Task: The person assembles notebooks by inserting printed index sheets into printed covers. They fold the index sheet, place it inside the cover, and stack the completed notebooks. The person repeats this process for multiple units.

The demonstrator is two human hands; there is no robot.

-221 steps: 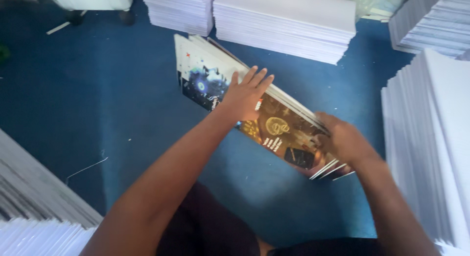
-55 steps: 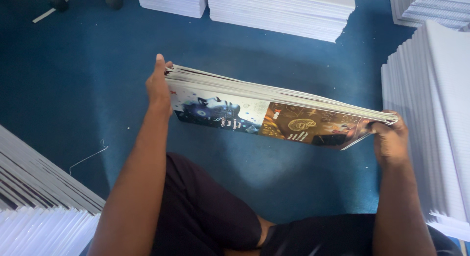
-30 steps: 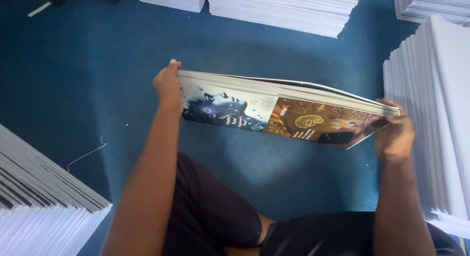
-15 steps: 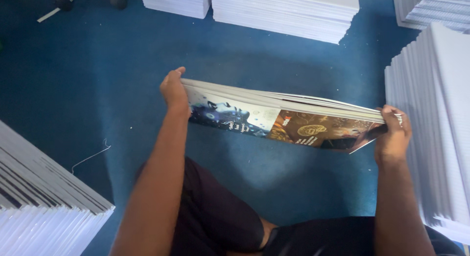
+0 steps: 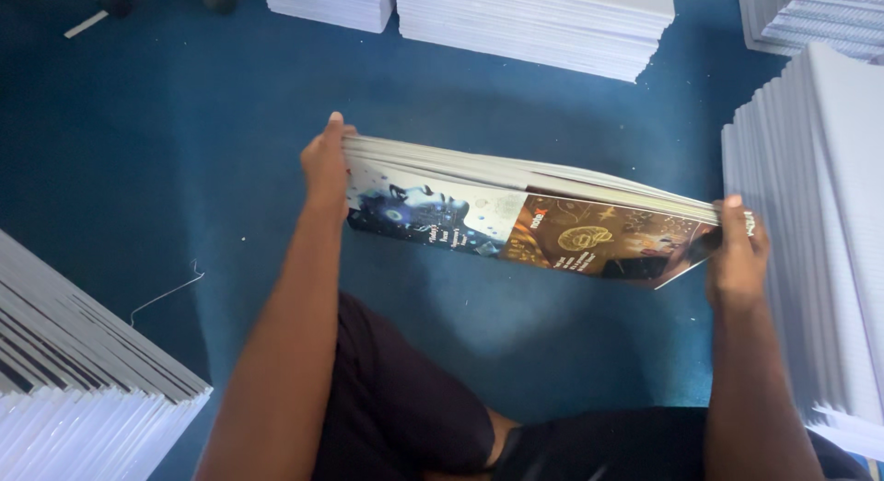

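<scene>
A bundle of printed boards (image 5: 529, 200) is held at both ends across the middle of the frame, above a blue carpet (image 5: 166, 159).

Its left end is clasped by the left hand (image 5: 324, 163), its right end by the right hand (image 5: 737, 255), both arms stretched forward. White stacks of boards are seen at the top (image 5: 543, 21), along the right edge (image 5: 820, 223) and at the lower left (image 5: 74, 370).
</scene>
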